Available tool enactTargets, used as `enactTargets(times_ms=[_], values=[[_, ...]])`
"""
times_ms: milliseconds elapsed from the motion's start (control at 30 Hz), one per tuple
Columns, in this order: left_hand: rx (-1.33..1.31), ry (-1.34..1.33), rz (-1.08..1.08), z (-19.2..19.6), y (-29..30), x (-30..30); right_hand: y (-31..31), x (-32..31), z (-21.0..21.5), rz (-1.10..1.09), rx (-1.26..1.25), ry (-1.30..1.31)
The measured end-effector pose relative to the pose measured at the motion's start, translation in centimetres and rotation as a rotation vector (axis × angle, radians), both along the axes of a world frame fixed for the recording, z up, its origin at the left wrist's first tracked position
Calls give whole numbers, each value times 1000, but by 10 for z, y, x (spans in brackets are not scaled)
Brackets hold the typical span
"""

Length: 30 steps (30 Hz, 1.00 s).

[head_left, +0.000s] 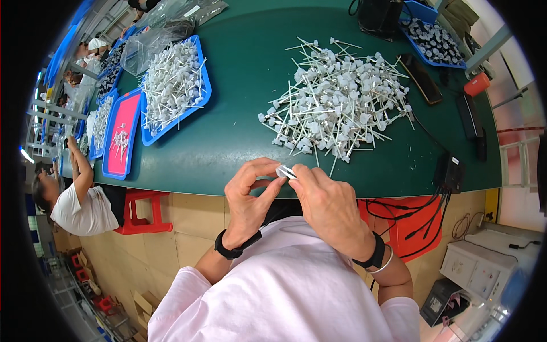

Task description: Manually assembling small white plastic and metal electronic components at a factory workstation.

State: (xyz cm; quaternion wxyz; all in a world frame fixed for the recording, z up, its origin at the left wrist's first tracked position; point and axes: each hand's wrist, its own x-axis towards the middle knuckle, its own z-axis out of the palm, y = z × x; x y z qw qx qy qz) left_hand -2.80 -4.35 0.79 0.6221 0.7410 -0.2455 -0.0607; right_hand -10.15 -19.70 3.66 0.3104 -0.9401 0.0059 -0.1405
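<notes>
Just over the table's near edge, both my hands meet at chest height. My left hand [249, 196] pinches a small translucent white plastic piece [281, 170] between thumb and fingertips. Closed from the other side, my right hand [333, 200] grips a slim white part [290, 173] with a dark line along it, its tip touching that piece. Fingers hide much of both, so how they join cannot be made out. Beyond my hands spreads a loose pile of white plastic pieces with thin pale stems [342, 102].
Left on the green table [245, 74] are a blue tray [207, 85] heaped with similar pieces and a pink-lined tray [121, 157] holding a few. A phone [420, 78], a black box with cables [449, 172] and another tray [436, 43] lie right. A co-worker [82, 205] sits at far left.
</notes>
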Motion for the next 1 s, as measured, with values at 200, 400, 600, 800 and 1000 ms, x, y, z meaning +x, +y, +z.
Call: enactTargets(times_ms=[200,400,600,800,1000], values=[[45,-62,26,-1,0,-2,4,-3,4,-11,-123,5],[54,-93,30,-1,-1,-3,3,-5,3,12,-171,15],[95,-134,32,1,-1,-2,2,-6,1,28,-199,33],[102,-151,23,-1,-1,-2,-2,-4,2,53,-147,44],[124,-166,3,-3,3,1,-16,6,-8,93,324,59]])
